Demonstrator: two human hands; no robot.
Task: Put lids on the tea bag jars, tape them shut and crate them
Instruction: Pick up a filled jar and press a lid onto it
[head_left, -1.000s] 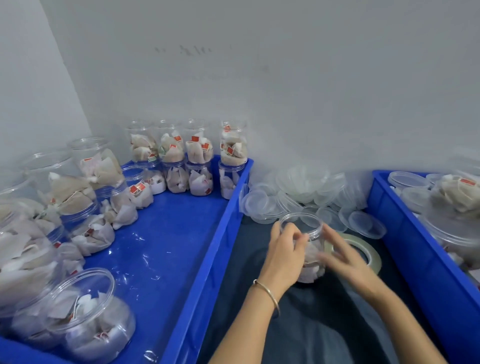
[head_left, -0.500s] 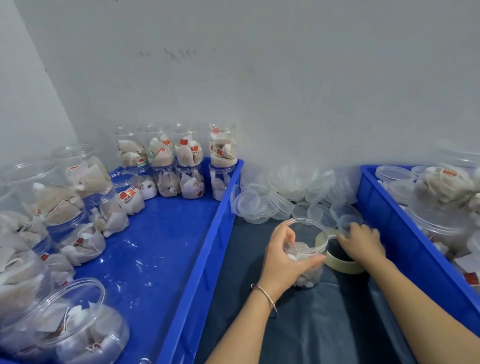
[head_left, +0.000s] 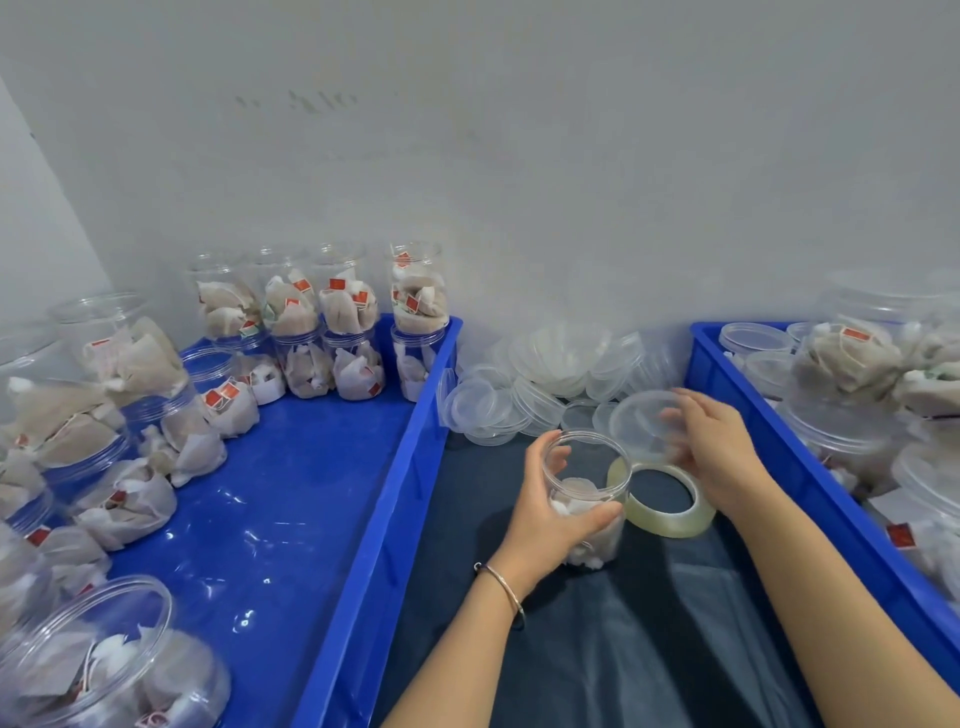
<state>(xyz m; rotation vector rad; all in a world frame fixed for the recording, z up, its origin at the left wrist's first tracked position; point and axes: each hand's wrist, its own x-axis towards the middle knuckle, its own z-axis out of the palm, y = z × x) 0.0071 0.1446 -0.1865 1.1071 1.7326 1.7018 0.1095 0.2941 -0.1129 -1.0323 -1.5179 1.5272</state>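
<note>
A clear plastic jar (head_left: 587, 499) with tea bags in its bottom stands open-topped on the dark cloth between two blue crates. My left hand (head_left: 550, 514) grips it around the side. My right hand (head_left: 719, 447) holds a clear round lid (head_left: 641, 423) tilted in the air, just right of and above the jar's mouth. A roll of clear tape (head_left: 667, 512) lies flat on the cloth right beside the jar, under my right hand.
The left blue crate (head_left: 379, 519) holds several stacked, lidded jars of tea bags along its back and left side. The right blue crate (head_left: 810, 483) holds more jars. A heap of loose clear lids (head_left: 545, 379) lies against the wall.
My right hand has come up from the lid heap by the tape roll with a lid in its fingers and brought it toward the jar. My left hand stays on the jar.
</note>
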